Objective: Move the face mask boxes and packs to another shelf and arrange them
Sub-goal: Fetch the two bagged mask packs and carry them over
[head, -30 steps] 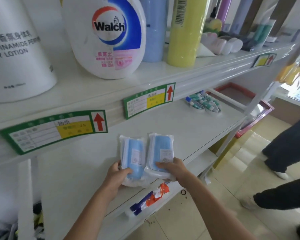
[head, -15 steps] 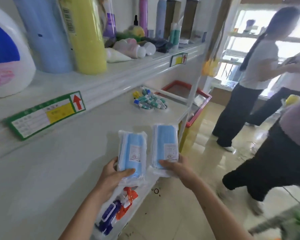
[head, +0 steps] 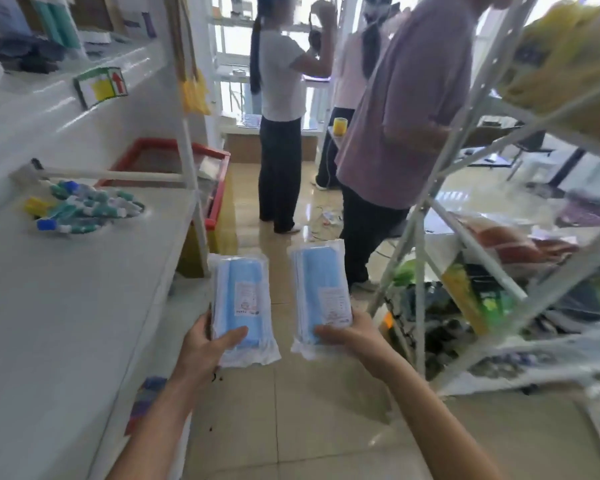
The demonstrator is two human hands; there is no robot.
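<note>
Head view: the left hand pinches the left pack near its bottom edge, thumb on the front and fingers behind; the right hand pinches the right pack the same way; both packs stand roughly upright in the air over the floor, apart from each other and touching no shelf; the white shelf lies just to the left, with a heap of small tubes further along it; a metal rack crowded with goods stands to the right; two people stand in the aisle ahead. The risks, as I judge them: the slick plastic wrap is held only at the low end, so a pack could slide out of a thumb grip and drop to the floor; the aisle is narrow, so an elbow or a pack could catch a rack post; the people ahead could be bumped if they step back; which shelf is meant for the packs cannot be told from here.
</note>
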